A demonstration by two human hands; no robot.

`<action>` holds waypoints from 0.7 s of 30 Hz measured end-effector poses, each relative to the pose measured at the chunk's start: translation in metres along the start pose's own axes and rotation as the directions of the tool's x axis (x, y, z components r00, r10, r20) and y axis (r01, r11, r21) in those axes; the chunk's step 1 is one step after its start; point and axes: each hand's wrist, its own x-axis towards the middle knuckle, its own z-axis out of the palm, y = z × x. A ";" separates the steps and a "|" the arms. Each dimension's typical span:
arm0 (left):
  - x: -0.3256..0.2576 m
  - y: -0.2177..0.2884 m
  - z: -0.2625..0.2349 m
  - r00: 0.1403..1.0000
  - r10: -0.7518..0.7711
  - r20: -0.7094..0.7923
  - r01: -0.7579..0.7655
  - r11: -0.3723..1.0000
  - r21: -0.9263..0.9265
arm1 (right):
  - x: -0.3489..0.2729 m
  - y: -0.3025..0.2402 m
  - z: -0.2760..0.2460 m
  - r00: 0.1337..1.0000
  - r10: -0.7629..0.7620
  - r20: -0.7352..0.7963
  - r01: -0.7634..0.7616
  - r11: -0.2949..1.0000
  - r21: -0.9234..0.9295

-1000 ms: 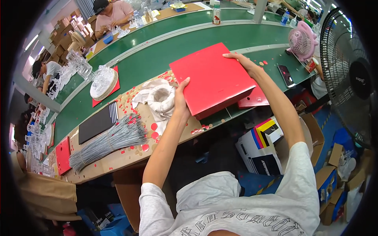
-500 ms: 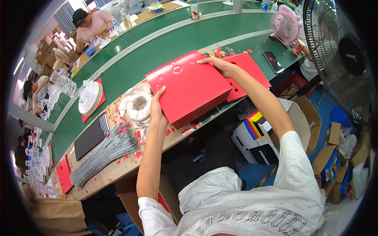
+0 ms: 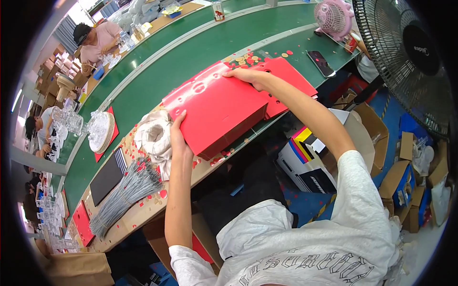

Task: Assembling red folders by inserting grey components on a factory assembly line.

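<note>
Both hands grip a red paper bag (image 3: pixel 217 112) at the workbench's (image 3: pixel 143 214) front edge — left hand (image 3: pixel 177 138) near end, right hand (image 3: pixel 248 76) far corner.

There is one view, from the camera on my head, looking steeply down over my chest and both forearms, which come in from the lower edge. It faces forward across the counter (image 3: pixel 143 217) toward the green conveyor belt (image 3: pixel 191 62) beyond, near enough that my arms fill the middle. The fisheye lens bends the belt's straight edges into arcs and darkens the corners. The standing fan (image 3: pixel 405 57) sits at the upper right rim.
</note>
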 end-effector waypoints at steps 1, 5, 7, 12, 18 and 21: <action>-0.003 -0.004 0.006 1.000 0.001 0.004 -0.001 1.000 -0.003 | -0.001 0.000 -0.005 1.000 -0.018 -0.005 0.017 1.000 -0.021; -0.006 -0.021 0.032 0.999 -0.033 0.025 0.034 0.999 -0.032 | 0.004 0.003 -0.034 0.998 0.002 -0.062 -0.006 0.998 -0.058; -0.007 -0.026 0.042 0.999 -0.034 0.021 0.035 0.999 -0.024 | 0.005 0.007 -0.045 0.998 0.008 -0.066 -0.011 0.999 -0.047; 0.002 -0.014 0.030 0.999 -0.045 0.028 0.044 0.999 0.026 | 0.000 0.012 -0.036 0.999 -0.038 -0.017 0.038 0.999 0.028; 0.001 -0.002 0.024 0.999 -0.045 0.022 0.044 0.998 0.052 | 0.001 0.008 -0.022 0.999 -0.037 -0.001 0.037 0.999 0.040; 0.002 -0.003 0.023 0.998 -0.062 0.001 0.062 0.996 0.057 | -0.004 0.008 -0.021 1.000 -0.027 0.000 0.027 0.998 0.056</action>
